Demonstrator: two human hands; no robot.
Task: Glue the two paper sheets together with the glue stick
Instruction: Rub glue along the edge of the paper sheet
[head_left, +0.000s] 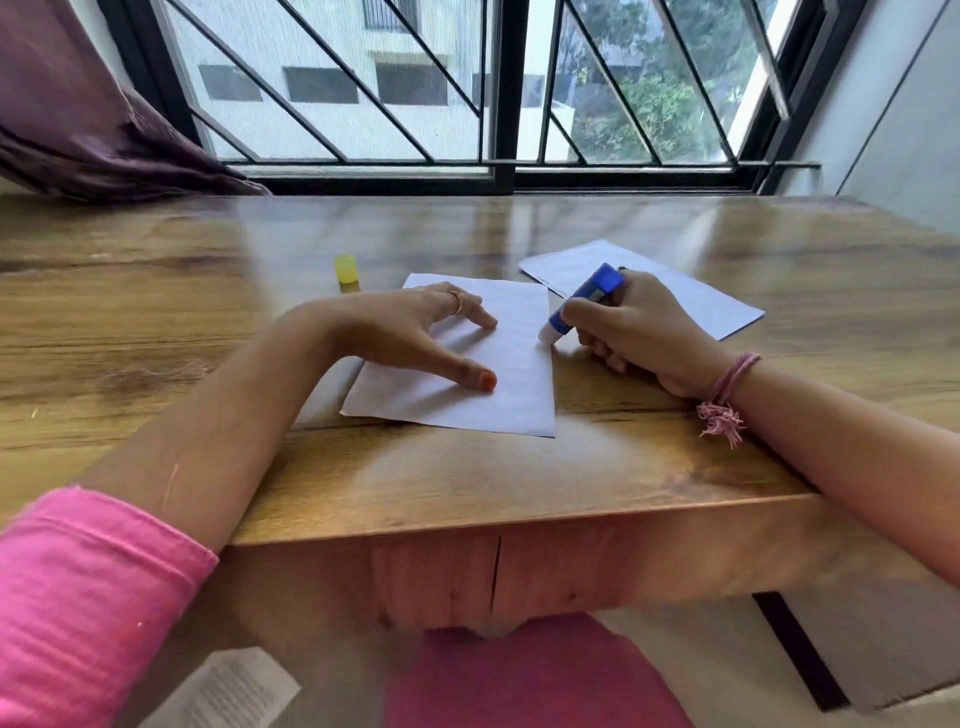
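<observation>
The near paper sheet (457, 364) lies flat on the bench (519, 478), a little back from the middle of the near edge. The left hand (415, 332) rests on it with fingers spread, grasping nothing, pinning the sheet down. The right hand (628, 327) has its grip closed around the blue glue stick (582, 304), tilted so the white tip touches the bench-side right edge of this sheet. The second paper sheet (691, 296) lies farther back and to the right, partly hidden by the right hand. The yellow cap (347, 269) stands alone behind the near sheet, toward the far edge.

Handling judgement: the paper is light, thin and prone to sliding or wrinkling under the drag of the glue, so it should be held flat near the stroke. The stick is rigid and best gripped around its barrel.

A label on the barrel is visible but cannot be read.
</observation>
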